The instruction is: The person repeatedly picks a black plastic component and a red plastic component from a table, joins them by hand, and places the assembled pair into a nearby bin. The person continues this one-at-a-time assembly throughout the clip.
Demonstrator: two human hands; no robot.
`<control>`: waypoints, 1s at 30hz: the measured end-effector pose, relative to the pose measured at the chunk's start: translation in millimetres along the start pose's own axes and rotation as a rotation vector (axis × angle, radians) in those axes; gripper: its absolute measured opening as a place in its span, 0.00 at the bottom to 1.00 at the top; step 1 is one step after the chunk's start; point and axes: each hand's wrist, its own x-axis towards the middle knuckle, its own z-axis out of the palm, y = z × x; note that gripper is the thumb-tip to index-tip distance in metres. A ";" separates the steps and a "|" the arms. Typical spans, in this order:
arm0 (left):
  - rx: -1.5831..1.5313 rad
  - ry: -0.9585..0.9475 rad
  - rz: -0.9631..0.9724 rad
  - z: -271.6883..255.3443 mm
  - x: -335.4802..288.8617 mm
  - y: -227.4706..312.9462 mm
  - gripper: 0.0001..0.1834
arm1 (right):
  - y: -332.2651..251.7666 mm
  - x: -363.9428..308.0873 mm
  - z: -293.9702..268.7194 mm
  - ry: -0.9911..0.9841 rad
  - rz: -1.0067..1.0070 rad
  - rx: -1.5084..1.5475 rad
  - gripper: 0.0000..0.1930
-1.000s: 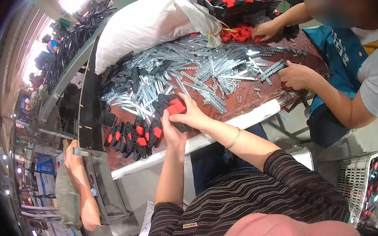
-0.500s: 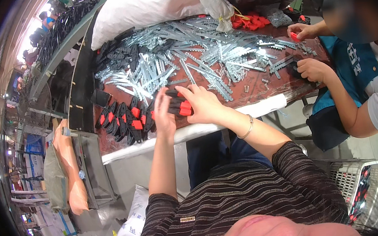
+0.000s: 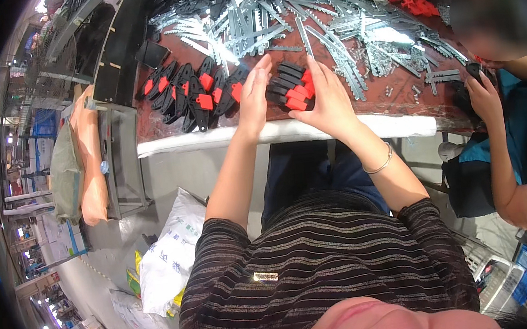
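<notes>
A bunch of black plastic handles with red parts (image 3: 296, 87) lies on the table's near side, between my two hands. My left hand (image 3: 253, 101) is upright at its left, fingers stretched out together and holding nothing, a small gap from the handles. On the other side my right hand (image 3: 328, 98) has its thumb and fingers spread around the bunch's right edge; whether it touches them I cannot tell. Left of my left hand, several more black handles with red parts (image 3: 189, 98) lie side by side. Beyond both hands is a heap of toothed metal strips (image 3: 255, 27).
A white padded strip (image 3: 209, 139) runs along the near edge of the reddish table (image 3: 395, 77). At the right a co-worker's hand (image 3: 482, 93) holds a small black part. Red pieces (image 3: 413, 2) lie at the far right. A white sack (image 3: 173, 251) stands on the floor at left.
The view has shifted, so the table sits higher in it. My left hand has come away from the handles and both hands are now further apart, with the bunch showing between them.
</notes>
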 end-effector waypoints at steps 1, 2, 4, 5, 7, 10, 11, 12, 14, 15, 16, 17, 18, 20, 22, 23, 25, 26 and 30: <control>0.037 -0.056 0.003 -1.4 -0.9 0.3 0.27 | 1.8 -2.7 3.2 -0.016 0.023 -0.026 0.54; 0.126 -0.100 0.041 -2.1 -1.5 2.3 0.26 | 1.0 -2.9 4.8 -0.009 0.013 -0.043 0.54; 0.301 -0.197 0.112 -0.4 -3.0 6.9 0.25 | 0.8 -5.6 8.5 0.005 0.004 -0.078 0.53; 0.371 -0.198 0.148 0.1 -4.7 5.8 0.26 | 2.2 -6.8 11.5 0.027 -0.008 -0.091 0.51; 0.248 -0.212 0.075 -4.0 -3.2 1.8 0.26 | 1.7 -6.0 10.7 0.021 -0.015 -0.090 0.51; -0.046 -0.208 -0.177 -5.2 -3.5 4.1 0.27 | 1.8 -6.6 8.5 0.022 -0.019 -0.096 0.50; -0.046 -0.198 -0.205 -2.7 -4.1 7.3 0.28 | 1.8 -8.2 8.1 0.024 -0.019 -0.099 0.50; -0.045 -0.188 -0.231 -0.8 -6.1 11.9 0.29 | -0.2 -10.4 9.8 0.016 -0.029 -0.106 0.50; 0.283 -0.245 -0.118 0.2 -6.7 21.3 0.30 | 1.8 -8.5 13.2 0.036 -0.051 -0.150 0.50; 0.349 -0.243 -0.026 -1.9 -4.0 13.0 0.29 | 4.2 -8.0 17.4 0.071 -0.081 -0.122 0.50; 0.412 -0.237 0.059 -6.0 -2.3 -1.1 0.29 | -0.2 -8.1 13.8 0.066 -0.088 -0.132 0.50; 0.425 -0.233 0.063 -8.2 -0.7 -6.8 0.30 | -0.6 -8.2 12.9 0.064 -0.078 -0.129 0.50; 0.434 -0.233 0.061 -7.3 1.7 -8.4 0.30 | 1.3 -8.7 11.6 0.061 -0.060 -0.127 0.49; 0.373 -0.216 -0.014 -6.4 1.7 -2.9 0.30 | 1.2 -8.9 10.9 0.084 -0.086 -0.090 0.47; 0.213 -0.195 -0.103 4.3 1.5 5.6 0.30 | 6.5 -8.8 10.5 0.099 -0.084 -0.066 0.45; 0.048 -0.172 -0.165 10.7 -0.2 13.4 0.31 | 8.1 -8.8 9.6 0.104 -0.087 -0.052 0.45; -0.139 -0.081 -0.193 -0.1 -0.5 3.3 0.28 | 4.4 -9.9 9.1 0.098 -0.097 0.010 0.46; -0.277 -0.018 -0.239 0.9 -2.0 5.1 0.28 | 2.8 -9.0 7.7 0.129 -0.084 0.036 0.46; -0.596 0.042 -0.201 39.5 -23.8 27.8 0.25 | -6.4 -10.0 2.4 0.251 -0.020 0.101 0.46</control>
